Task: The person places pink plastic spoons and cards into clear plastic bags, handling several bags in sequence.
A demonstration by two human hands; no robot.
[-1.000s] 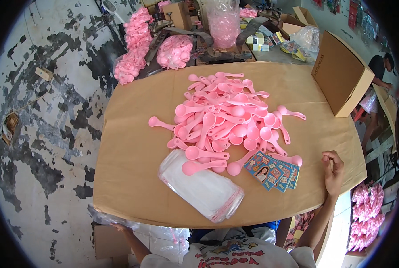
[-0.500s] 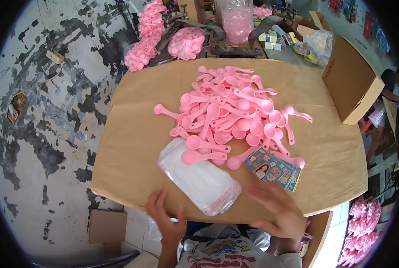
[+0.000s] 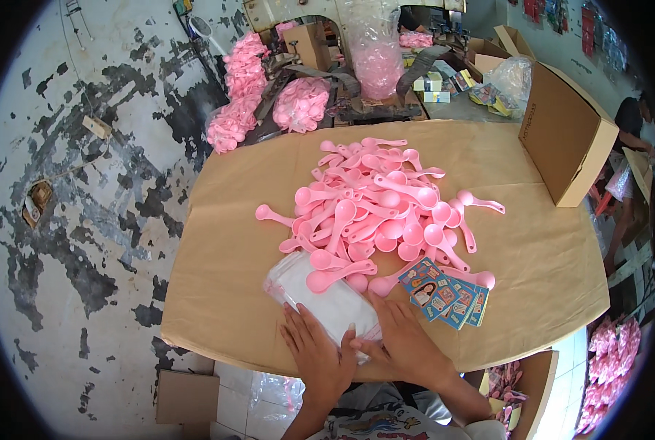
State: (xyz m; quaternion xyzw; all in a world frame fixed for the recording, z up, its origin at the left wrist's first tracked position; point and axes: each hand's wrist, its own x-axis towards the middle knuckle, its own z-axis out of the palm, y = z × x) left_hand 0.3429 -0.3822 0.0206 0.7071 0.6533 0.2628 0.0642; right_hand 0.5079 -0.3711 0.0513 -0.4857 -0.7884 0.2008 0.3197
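Through the head camera, the only view I have, I find the stack of clear plastic bags (image 3: 329, 304) on the brown-covered table (image 3: 225, 286), just ahead of and between the hands. Its long axis slants from far left to near right, so the near end sits by both thumbs while the rest reaches away toward the pile of pink spoons (image 3: 386, 199). I see the left hand (image 3: 318, 353) along the near-left edge and the right hand (image 3: 411, 341) over the near-right end; neither looks clearly nearer. Both are spread, fingers extended and thumbs apart; how firmly they press, I cannot tell. The stack looks thin, glossy and whitish, with a pinkish strip at its far-left end, where a couple of spoons overlap it. To its right lie fanned blue cards (image 3: 448, 295).
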